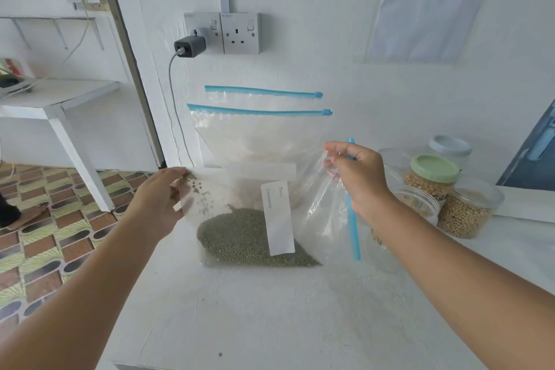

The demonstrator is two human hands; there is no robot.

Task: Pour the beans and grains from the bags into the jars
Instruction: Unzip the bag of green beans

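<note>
Holding the bag of green beans (255,234) sideways at frame centre, the left hand (162,198) pinches its bottom corner, the right hand (357,177) its zipper end, likely to tip beans toward the open jar (420,201) at right.

Bare white counter (270,318) open in front, mung bean bag (255,237) filling the middle between both hands, two zip bags (258,135) propped on the wall behind, jars (441,192) crowding the right (tightly packed), left edge dropping to floor.
</note>
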